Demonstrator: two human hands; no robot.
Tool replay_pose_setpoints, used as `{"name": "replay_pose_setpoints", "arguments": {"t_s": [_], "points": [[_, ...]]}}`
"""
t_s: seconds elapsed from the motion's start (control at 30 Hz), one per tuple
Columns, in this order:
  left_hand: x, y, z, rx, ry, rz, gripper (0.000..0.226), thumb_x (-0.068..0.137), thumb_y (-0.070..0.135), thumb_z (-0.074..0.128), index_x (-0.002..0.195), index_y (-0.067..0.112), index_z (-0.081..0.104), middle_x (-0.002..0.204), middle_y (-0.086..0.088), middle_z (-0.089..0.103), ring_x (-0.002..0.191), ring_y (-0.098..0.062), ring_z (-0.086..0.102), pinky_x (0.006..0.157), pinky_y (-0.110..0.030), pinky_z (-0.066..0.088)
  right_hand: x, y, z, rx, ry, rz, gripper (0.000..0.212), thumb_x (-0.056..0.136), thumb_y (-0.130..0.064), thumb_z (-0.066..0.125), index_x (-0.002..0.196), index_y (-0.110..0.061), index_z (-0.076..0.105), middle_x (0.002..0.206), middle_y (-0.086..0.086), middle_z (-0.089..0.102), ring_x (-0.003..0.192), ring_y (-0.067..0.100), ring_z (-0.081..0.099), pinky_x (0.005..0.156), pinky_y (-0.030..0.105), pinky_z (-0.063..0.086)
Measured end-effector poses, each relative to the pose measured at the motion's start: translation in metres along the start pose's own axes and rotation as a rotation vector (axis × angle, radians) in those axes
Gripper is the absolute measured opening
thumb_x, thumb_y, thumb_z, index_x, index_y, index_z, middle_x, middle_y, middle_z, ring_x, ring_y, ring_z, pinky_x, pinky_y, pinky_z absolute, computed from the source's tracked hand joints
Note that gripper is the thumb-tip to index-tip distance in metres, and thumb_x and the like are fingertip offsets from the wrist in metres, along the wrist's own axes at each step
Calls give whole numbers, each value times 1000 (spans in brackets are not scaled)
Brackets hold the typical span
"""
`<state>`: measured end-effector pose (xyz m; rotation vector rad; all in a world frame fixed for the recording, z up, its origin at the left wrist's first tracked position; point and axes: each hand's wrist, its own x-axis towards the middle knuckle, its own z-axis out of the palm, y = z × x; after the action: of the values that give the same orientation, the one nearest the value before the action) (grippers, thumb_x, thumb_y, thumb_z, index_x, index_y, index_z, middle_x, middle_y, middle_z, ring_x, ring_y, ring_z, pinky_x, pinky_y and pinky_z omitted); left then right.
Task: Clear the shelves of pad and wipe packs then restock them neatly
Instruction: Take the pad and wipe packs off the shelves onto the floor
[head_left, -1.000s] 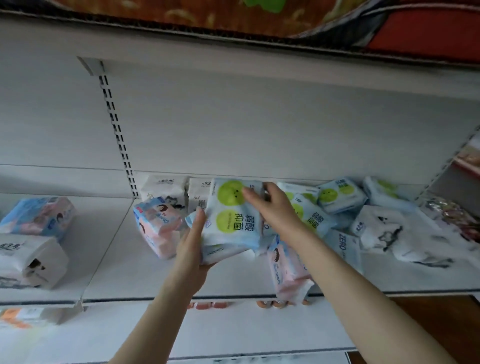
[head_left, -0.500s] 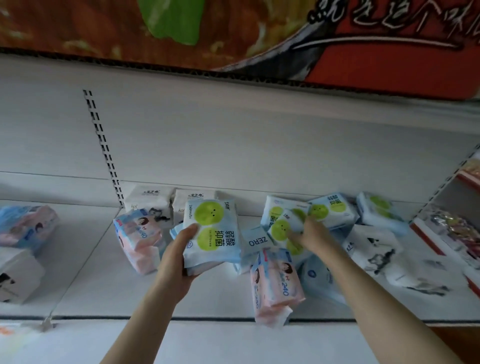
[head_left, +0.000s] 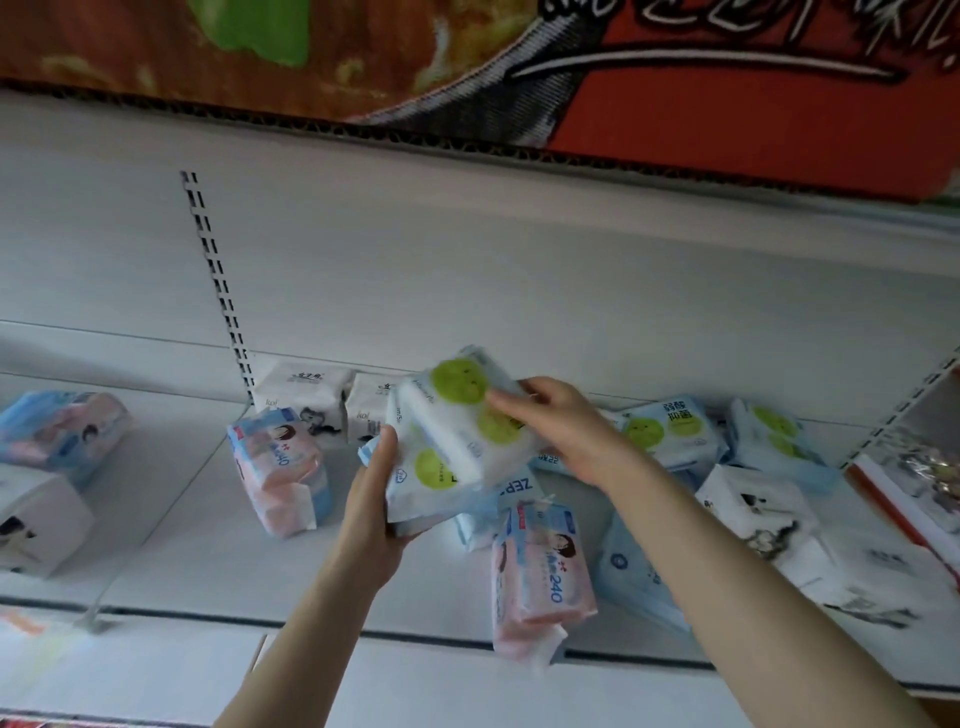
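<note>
Glossy, pillowy rectangular pack (head_left: 428, 475) in left hand (head_left: 371, 517)

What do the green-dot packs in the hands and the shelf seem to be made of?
The green-dot packs: soft plastic film, likely, slightly glossy; it creases where the left hand and right hand grip it. The shelf: probably painted metal, matte white; thin deck, slotted upright behind.

My left hand (head_left: 371, 525) holds the lower pack (head_left: 423, 491) from its left, and my right hand (head_left: 566, 431) grips the right end of the upper pack (head_left: 457, 415) lying on it, both above the middle of the shelf (head_left: 208, 545). To their left a standing pack (head_left: 280, 467) sits in front of the back-wall packs (head_left: 304, 395). To their right lie the heaped packs (head_left: 667, 431), and below them the overhanging pack (head_left: 540, 577) juts past the front edge.
</note>
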<state>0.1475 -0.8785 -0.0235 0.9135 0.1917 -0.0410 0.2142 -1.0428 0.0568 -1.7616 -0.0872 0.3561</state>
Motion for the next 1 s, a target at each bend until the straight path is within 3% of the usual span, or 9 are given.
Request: {"name": "replay_pose_setpoints", "arguments": {"t_s": [0.13, 0.3, 0.4, 0.47, 0.57, 0.7, 0.83, 0.93, 1.0], "points": [[-6, 7, -2, -27, -61, 0, 55, 81, 64, 35, 118, 32, 61, 114, -1, 69, 105, -21, 66, 84, -44, 53, 4, -1, 32, -128, -113, -27, 32, 82, -33, 69, 105, -13, 60, 104, 6, 67, 92, 20, 65, 81, 38, 56], [-11, 14, -20, -166, 120, 41, 33, 81, 55, 52, 93, 27, 63, 77, 4, 74, 87, -22, 65, 80, -46, 53, 26, -6, 26, -11, -125, 49, 37, 89, -39, 58, 104, -6, 62, 89, 5, 68, 79, 18, 64, 71, 29, 53], [-15, 18, -37, -135, 92, 111, 41, 74, 60, 57, 106, 36, 67, 106, -3, 71, 98, -29, 67, 75, -55, 54, 49, 25, 10, -742, 7, 108, 39, 88, -46, 58, 92, -7, 59, 89, 11, 63, 81, 23, 62, 63, 26, 43], [-18, 19, -46, -130, 103, 118, 52, 78, 61, 57, 124, 36, 56, 121, -7, 65, 106, -32, 64, 73, -56, 53, 52, 44, 4, -1025, -90, 246, 55, 82, -50, 63, 115, -6, 56, 113, 15, 60, 106, 27, 59, 74, 28, 45], [-23, 20, -52, -70, 75, 97, 96, 48, 74, 74, 132, 37, 47, 125, -5, 63, 109, -30, 63, 70, -51, 54, 48, 61, 5, -1001, -154, 320, 69, 77, -51, 69, 123, -2, 52, 127, 10, 57, 111, 23, 56, 80, 24, 42], [-24, 17, -53, -4, 87, 74, 108, 35, 76, 76, 130, 33, 49, 120, -7, 65, 105, -30, 64, 68, -48, 55, 50, 72, 11, -853, -51, 247, 71, 70, -48, 76, 122, -4, 56, 122, 7, 61, 104, 20, 59, 80, 25, 46], [-23, 15, -50, -4, 84, 79, 77, 48, 71, 75, 115, 36, 61, 109, -4, 68, 97, -26, 66, 66, -45, 54, 49, 72, 7, -616, -29, 253, 56, 72, -32, 78, 117, -4, 61, 111, 7, 65, 88, 16, 59, 58, 18, 44], [-25, 15, -43, -56, 87, 40, 20, 79, 56, 58, 87, 44, 70, 96, 2, 73, 95, -26, 65, 83, -50, 49, 52, 70, 4, -563, -6, 266, 56, 74, -33, 76, 116, -1, 60, 110, 13, 66, 87, 20, 62, 68, 26, 49], [-25, 12, -42, -61, 81, 23, 29, 90, 48, 43, 83, 42, 70, 90, 4, 74, 94, -25, 64, 89, -51, 45, 49, 58, 1, -540, 98, 195, 47, 76, -33, 75, 106, 1, 62, 97, 13, 66, 74, 19, 62, 62, 28, 49]]}}
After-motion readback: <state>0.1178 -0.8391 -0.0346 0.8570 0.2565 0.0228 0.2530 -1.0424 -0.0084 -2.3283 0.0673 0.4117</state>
